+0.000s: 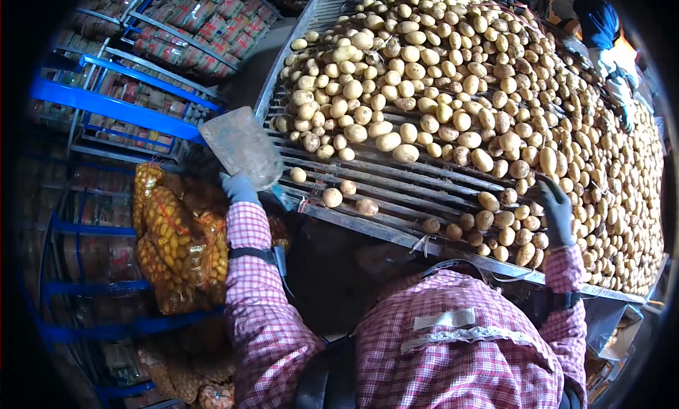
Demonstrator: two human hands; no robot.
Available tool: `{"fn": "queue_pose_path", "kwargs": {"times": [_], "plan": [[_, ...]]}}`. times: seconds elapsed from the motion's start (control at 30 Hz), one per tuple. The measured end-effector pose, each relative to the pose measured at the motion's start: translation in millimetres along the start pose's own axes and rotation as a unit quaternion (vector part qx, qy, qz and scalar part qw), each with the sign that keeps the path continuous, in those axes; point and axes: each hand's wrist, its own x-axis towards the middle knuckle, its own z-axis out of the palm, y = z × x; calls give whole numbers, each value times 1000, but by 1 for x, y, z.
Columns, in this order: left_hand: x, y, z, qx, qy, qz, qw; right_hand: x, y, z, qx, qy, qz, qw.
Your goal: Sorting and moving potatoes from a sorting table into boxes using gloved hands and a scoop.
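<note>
My left hand [240, 188], in a grey-blue glove, grips the near edge of a flat, worn board or plate [244, 143] beside the left end of a slatted metal sorting table [371, 220]. My gloved right hand [556, 210] reaches onto the table with its fingers against the pile of potatoes [467, 90]; whether it holds one cannot be told. A few loose potatoes [332, 198] lie on the slats between my hands, and a small group [504, 219] lies just left of my right hand.
Mesh sacks of potatoes [180, 239] stand at the left, by blue metal racks [122, 112] with wrapped packs. A co-worker's gloved hand [627, 117] is over the pile at the far right. A cardboard box [610, 327] stands below the table's right end.
</note>
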Motion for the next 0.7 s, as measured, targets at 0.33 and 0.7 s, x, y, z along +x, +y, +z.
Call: {"fn": "queue_pose_path", "kwargs": {"times": [0.33, 0.7], "plan": [[67, -9, 55, 398, 20, 12, 917, -21, 50, -126, 27, 171, 4, 985], [73, -29, 94, 250, -56, -130, 958, -15, 46, -101, 2, 216, 31, 976]]}}
